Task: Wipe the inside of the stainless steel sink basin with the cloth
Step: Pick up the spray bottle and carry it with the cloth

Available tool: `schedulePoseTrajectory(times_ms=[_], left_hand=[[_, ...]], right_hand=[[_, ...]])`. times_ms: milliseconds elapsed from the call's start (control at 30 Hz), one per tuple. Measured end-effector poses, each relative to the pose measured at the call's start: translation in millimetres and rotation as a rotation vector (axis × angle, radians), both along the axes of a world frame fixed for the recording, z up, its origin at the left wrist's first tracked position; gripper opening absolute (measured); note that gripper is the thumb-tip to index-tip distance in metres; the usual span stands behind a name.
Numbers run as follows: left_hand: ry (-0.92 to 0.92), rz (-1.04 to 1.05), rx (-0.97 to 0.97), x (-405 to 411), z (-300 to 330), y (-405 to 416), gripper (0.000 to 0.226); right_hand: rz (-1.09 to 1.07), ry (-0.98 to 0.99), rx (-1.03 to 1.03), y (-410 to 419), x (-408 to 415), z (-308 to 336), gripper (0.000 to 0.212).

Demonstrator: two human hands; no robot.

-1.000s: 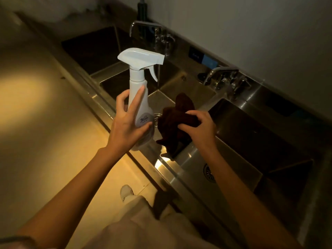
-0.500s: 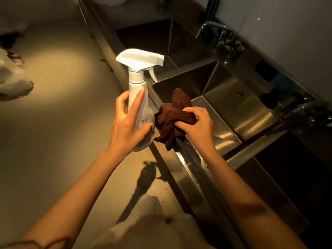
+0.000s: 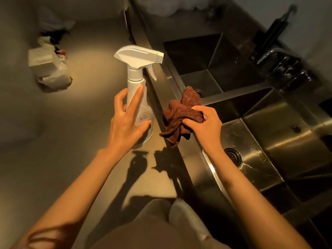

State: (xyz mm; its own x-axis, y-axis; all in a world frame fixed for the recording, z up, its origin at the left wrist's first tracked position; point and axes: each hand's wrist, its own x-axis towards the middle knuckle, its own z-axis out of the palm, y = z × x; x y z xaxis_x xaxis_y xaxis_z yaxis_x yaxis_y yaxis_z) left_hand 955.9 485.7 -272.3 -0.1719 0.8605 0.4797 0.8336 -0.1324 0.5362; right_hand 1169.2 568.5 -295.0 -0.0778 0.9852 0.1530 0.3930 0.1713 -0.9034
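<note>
A: Two hands busy, same as a second ago. Left hand [image 3: 125, 121] wrapped round white spray bottle [image 3: 139, 97], index finger laid up the neck, off the trigger. Right hand [image 3: 204, 125] clamped on bunched brown cloth [image 3: 181, 115]

B: So what moved?

A: Mostly the view. Swung left along the counter: faucet [image 3: 280, 62] now top right, near sink basin [image 3: 280, 141] lower right with its drain [image 3: 232, 155] in sight. Pale bags on the floor [image 3: 50, 69] now in frame at left. Grips unchanged across all three frames

B: Cloth position?

A: Up in the air over the front rim [image 3: 186, 159] of the sink unit, just beside the bottle. Not down in any basin, not touching steel as far as visible. A corner hangs loose below the fist

B: Any wiping yet?

A: None visible. Droplets and a wet gleam near the drain, so basin looks already damp. Can't tell whether from spray or tap

B: Read on the task?

A: Probably lining up on this basin. Nozzle points right, roughly toward the sinks, trigger untouched. Likely next: spray or skip it, then drop the cloth hand down onto the basin floor. Bunched cloth gives small contact patch; spreading it would cover more
</note>
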Motion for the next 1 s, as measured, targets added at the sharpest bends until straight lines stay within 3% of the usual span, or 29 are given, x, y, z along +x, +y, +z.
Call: schedulePoseTrajectory(times_ms=[400, 633, 767, 1000], left_hand=[[-0.051, 0.203, -0.004, -100, -13, 26, 0.1], [-0.077, 0.259, 0.027, -173, -6, 108, 0.098], [0.072, 0.254, 0.105, -205, 6, 163, 0.096], [0.077, 0.314, 0.013, -253, 18, 228, 0.095]], right_hand=[[0.155, 0.02, -0.001, 68, -112, -7, 0.039], [0.179, 0.043, 0.0, 150, -190, 0, 0.036], [0.154, 0.078, 0.033, 199, -230, 10, 0.037], [0.158, 0.092, 0.001, 268, -278, 26, 0.039]])
